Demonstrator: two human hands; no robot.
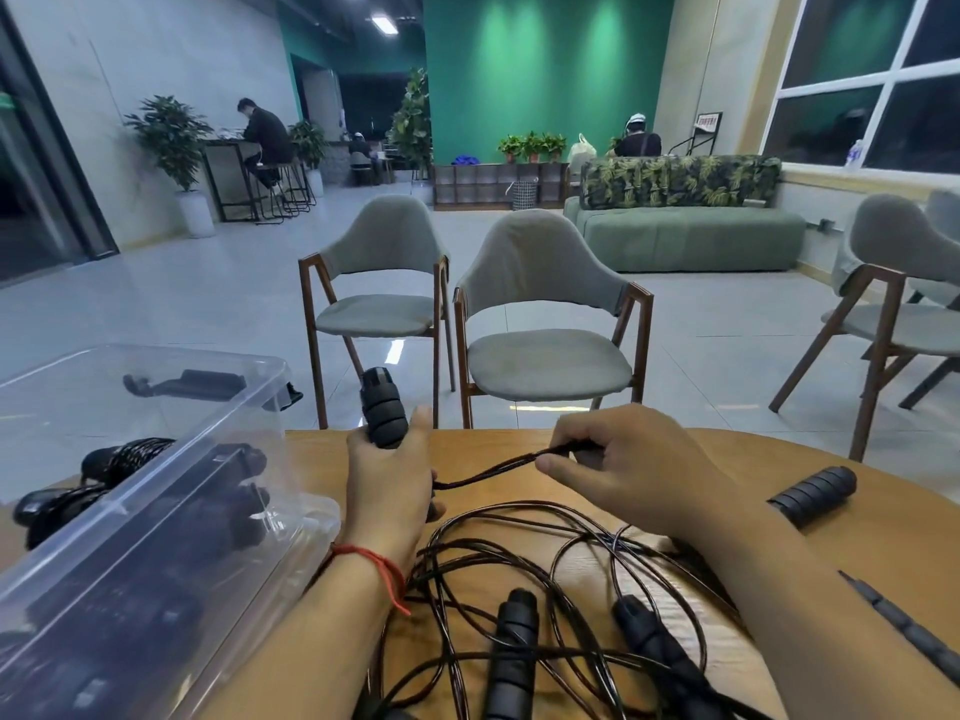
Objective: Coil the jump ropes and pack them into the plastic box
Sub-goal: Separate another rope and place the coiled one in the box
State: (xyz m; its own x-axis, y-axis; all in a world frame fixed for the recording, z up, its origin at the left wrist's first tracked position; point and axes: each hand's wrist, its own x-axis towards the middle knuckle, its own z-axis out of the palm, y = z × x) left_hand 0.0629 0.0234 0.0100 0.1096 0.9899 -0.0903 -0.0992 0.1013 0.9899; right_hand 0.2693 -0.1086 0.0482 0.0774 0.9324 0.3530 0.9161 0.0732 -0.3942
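Head view: one wide-angle camera, facing forward and slightly down across the desk [893, 537].
Lens sits close above the desk's near edge. Both forearms enter from the bottom; left hand [389, 480] and right hand [623, 459] lie near mid-frame. The desk's far edge crosses mid-height; chairs [545, 324], floor [208, 304] and green wall [545, 70] fill the upper half.

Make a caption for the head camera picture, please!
Left hand grips a jump rope handle, right hand pinches the cord, beside the plastic box.

Left hand [389, 475] grips rope handle [383, 407] upright; right hand [628, 459] pinches cord [493, 472].
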